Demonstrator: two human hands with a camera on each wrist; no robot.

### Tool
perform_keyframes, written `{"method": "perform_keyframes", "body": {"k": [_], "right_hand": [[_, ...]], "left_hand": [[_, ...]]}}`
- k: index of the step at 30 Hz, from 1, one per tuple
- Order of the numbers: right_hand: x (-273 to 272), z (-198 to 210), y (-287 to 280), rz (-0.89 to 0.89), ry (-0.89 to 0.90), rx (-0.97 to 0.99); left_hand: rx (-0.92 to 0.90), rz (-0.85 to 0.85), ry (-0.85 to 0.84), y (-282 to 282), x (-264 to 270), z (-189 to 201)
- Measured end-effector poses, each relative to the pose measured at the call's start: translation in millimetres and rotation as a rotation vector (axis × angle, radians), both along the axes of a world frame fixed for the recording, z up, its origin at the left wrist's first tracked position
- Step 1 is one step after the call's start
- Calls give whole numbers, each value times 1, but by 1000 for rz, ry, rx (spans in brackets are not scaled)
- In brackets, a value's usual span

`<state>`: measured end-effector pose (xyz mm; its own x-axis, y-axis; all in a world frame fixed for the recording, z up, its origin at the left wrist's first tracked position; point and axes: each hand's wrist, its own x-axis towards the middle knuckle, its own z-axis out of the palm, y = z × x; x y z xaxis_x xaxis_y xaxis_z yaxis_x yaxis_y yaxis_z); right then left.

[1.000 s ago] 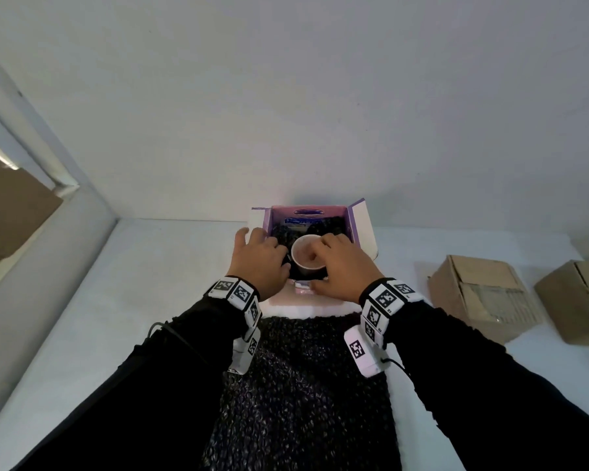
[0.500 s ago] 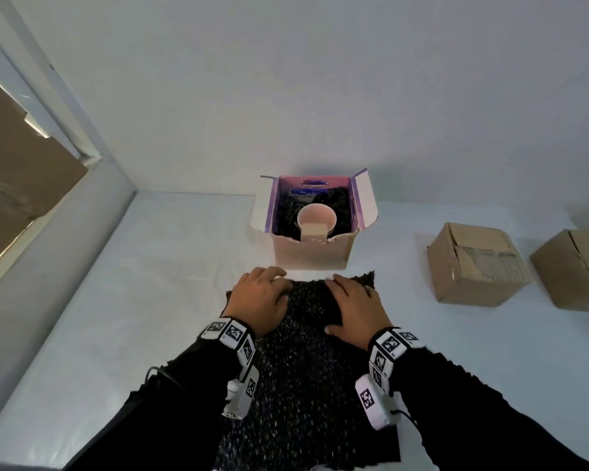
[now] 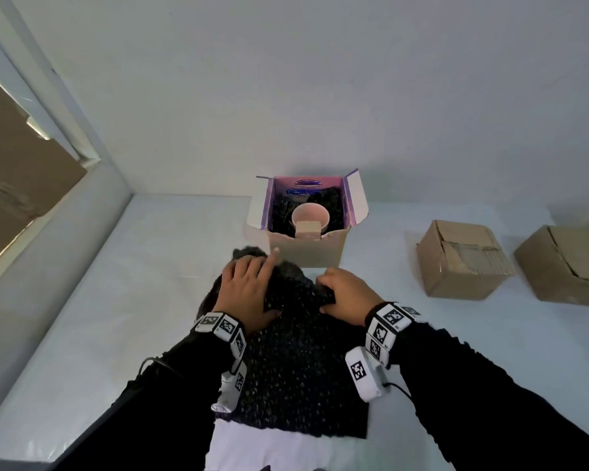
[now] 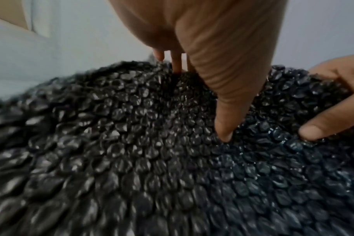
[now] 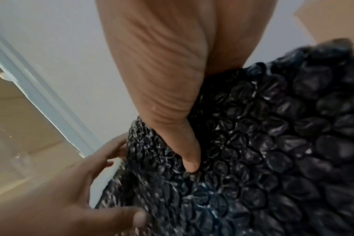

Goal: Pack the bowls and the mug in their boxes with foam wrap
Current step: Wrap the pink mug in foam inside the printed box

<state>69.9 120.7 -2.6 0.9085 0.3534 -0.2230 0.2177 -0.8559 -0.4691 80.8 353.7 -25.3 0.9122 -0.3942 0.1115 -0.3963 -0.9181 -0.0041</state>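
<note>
A sheet of black bubble wrap (image 3: 296, 362) lies on the white table (image 3: 116, 300) in front of the person, its near end flat and its far end gathered up into a bunched hump. The left hand (image 3: 249, 294) lies over the left side of that hump with the fingers spread; the forefinger sticks out toward the box beyond, and in the left wrist view the thumb (image 4: 222, 127) presses down into the bubbles while the other fingers reach over the far edge of the wrap. The right hand (image 3: 349, 295) grips the right side of the hump: its fingers are curled over the folded edge and its thumb (image 5: 189, 161) pushes into the wrap from the near side, so the material is pinched between them.

Just beyond the hands stands an open box (image 3: 306, 246) with a purple lining and its flaps turned outward. Inside it, a pink mug (image 3: 310, 215) sits upright, surrounded by more black wrap that lines the box. A small tab of the front flap leans in against the mug's rim.

To the right, well apart from the open box, two brown cardboard boxes (image 3: 463, 260) rest side by side on the table, both with their flaps folded shut
</note>
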Motion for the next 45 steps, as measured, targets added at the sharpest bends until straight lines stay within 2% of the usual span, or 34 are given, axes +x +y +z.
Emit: {"method": "perform_keyframes", "body": {"k": [3,6,9,13,17,19,21,23,25,28,30,33,35,38,41,43,45], "right_hand": [[10,26,-4,-76,-41,72],[23,49,-10,-97,-105,-12],[37,73,-17,-99,-161,-53],[59,109,-28,-225,-251,64],[78,146,-32,-314,-403,157],[85,164,-33,-349,-516,189],[91,179,-33,-385,-661,214],[95,190,-31,-407,-814,245],[98,194,-31,-388,-960,272],[104,187,-33,-354,-1114,207],[109,171,-34,-365,-1111,124],[117,138,-35,-343,-974,23],[121,118,-36,-298,-822,-9],[127,99,-33,-228,-596,-83],[130,90,-29,-178,-410,-153],[133,85,-29,-168,-368,-159],[133,80,-29,-180,-468,-81]], "left_hand": [[58,39,8,-4,13,23],[121,-9,-10,-7,23,47],[50,-56,6,-9,32,70],[-13,-7,59,-11,49,109],[-161,124,-19,-12,70,149],[-314,151,-42,-17,77,169],[-484,124,-116,-23,83,186],[-604,62,-266,-29,87,199],[-677,-7,-386,-34,92,205],[-690,-70,-451,-35,102,197],[-633,-76,-466,-31,111,181],[-490,-79,-480,-23,125,150],[-375,-126,-405,-20,132,131],[-166,-121,-195,-22,133,109],[-71,-157,-163,-28,130,94],[-71,-199,-181,-31,133,88],[-98,-236,-202,-35,139,84]]}}
